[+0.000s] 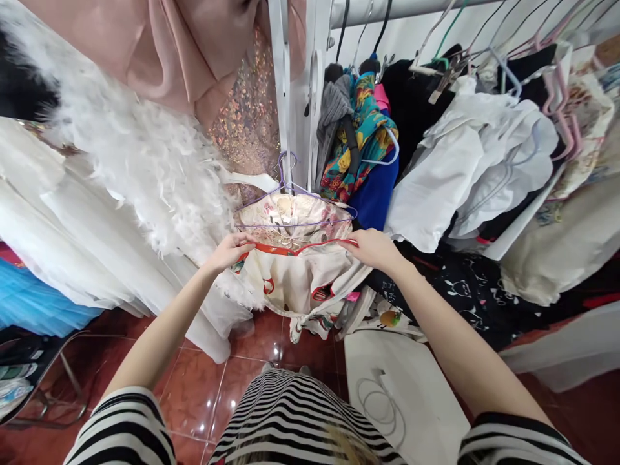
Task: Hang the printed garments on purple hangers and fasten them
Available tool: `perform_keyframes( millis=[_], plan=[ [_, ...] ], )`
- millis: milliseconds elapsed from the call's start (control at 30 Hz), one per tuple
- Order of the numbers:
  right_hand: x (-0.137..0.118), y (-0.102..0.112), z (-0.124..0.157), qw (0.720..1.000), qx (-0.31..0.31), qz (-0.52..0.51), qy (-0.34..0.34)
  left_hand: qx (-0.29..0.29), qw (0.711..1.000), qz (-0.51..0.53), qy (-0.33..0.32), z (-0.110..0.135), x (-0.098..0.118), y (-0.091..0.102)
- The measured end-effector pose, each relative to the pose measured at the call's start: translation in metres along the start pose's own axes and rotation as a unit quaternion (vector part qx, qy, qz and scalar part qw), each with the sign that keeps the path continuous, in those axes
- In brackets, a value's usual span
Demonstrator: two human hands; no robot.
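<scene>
Between my hands stretches a white garment with a red edge along its top and red-trimmed details. My left hand pinches that edge at its left end. The right end of the same edge is gripped by my right hand. Just beyond it, a purple wire hanger hangs with a cream, pink-patterned garment on or behind it. The cloth covers what lies inside the garment's folds.
White feathery clothing hangs close on the left, under pink satin cloth. On the right, white shirts and other clothes crowd a rail. A white surface with a coiled cable stands low right, over red floor tiles.
</scene>
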State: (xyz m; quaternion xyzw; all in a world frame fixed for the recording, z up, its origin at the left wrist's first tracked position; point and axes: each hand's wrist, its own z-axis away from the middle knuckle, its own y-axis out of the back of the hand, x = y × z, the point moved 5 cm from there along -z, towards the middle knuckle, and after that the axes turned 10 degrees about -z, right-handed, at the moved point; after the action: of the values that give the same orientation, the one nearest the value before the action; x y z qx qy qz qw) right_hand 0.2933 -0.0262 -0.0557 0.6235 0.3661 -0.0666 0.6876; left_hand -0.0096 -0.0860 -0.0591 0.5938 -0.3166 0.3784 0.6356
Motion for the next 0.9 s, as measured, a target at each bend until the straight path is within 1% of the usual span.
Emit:
perform_keyframes(
  millis=[67, 167, 233, 267, 300, 400, 433, 467, 533, 567, 633, 700, 733, 800, 900],
  plan=[
    [-0.001, 0.001, 0.0, 1.0, 0.0, -0.009, 0.013, -0.005, 1.0, -0.003, -0.009, -0.002, -0.003, -0.001],
    [-0.001, 0.009, -0.002, 0.991, 0.018, -0.117, 0.057, -0.017, 0.999, -0.024, -0.021, -0.006, -0.005, -0.001],
    [0.004, 0.016, -0.004, 0.98, 0.039, -0.187, 0.062, -0.02, 0.997, -0.067, -0.04, -0.01, -0.005, 0.0],
    [0.008, 0.019, -0.005, 0.977, 0.051, -0.2, 0.059, -0.019, 0.994, -0.096, -0.052, -0.012, -0.005, 0.001],
    [0.011, 0.022, -0.006, 0.978, 0.067, -0.193, 0.053, -0.018, 0.99, -0.127, -0.064, -0.013, -0.004, 0.0],
    [0.02, 0.029, -0.006, 0.985, 0.134, -0.106, 0.025, -0.022, 0.971, -0.219, -0.094, -0.017, -0.003, -0.005],
    [0.022, 0.03, -0.006, 0.985, 0.144, -0.091, 0.017, -0.022, 0.962, -0.251, -0.102, -0.018, -0.003, -0.008],
    [0.023, 0.03, -0.005, 0.985, 0.137, -0.101, 0.012, -0.021, 0.953, -0.283, -0.11, -0.019, -0.003, -0.01],
    [0.024, 0.024, -0.004, 0.978, 0.078, -0.193, -0.002, -0.028, 0.933, -0.339, -0.12, -0.022, -0.003, -0.014],
    [0.024, 0.021, -0.003, 0.965, 0.041, -0.259, -0.015, -0.039, 0.923, -0.362, -0.123, -0.023, -0.003, -0.016],
    [0.025, 0.016, -0.001, 0.921, -0.011, -0.384, -0.058, -0.07, 0.905, -0.401, -0.127, -0.027, -0.001, -0.021],
    [0.027, 0.016, 0.001, 0.88, -0.016, -0.465, -0.098, -0.09, 0.885, -0.438, -0.135, -0.035, 0.004, -0.026],
    [0.028, 0.017, 0.002, 0.865, -0.011, -0.49, -0.111, -0.091, 0.874, -0.456, -0.137, -0.04, 0.007, -0.028],
    [0.03, 0.019, 0.003, 0.846, -0.004, -0.519, -0.127, -0.089, 0.856, -0.49, -0.138, -0.053, 0.014, -0.032],
    [0.03, 0.024, 0.005, 0.835, -0.012, -0.533, -0.133, -0.083, 0.842, -0.516, -0.135, -0.076, 0.024, -0.036]
  ],
)
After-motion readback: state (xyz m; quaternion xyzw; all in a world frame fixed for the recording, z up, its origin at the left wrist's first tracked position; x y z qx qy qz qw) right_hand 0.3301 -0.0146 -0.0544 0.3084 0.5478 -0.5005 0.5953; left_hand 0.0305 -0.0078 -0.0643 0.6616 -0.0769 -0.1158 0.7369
